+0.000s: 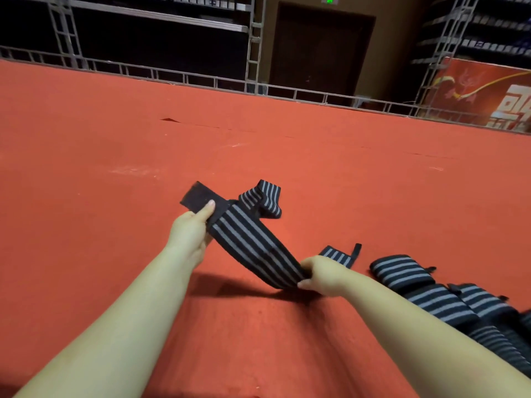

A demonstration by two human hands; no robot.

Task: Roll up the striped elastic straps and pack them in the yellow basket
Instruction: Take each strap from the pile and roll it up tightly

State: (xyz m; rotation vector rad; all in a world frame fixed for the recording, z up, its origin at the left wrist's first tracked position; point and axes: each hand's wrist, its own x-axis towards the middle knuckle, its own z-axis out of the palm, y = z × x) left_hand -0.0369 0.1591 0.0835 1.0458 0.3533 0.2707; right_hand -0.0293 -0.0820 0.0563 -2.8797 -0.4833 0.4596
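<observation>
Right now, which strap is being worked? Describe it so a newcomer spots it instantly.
Start at the red carpet, middle of the view. The unrolled strap stretches between the left hand and right hand, lifted off the floor. Unlike the rolled straps lying at right, it is open and ends in a plain black tab.

Head camera looks forward and down, close over a red floor.
</observation>
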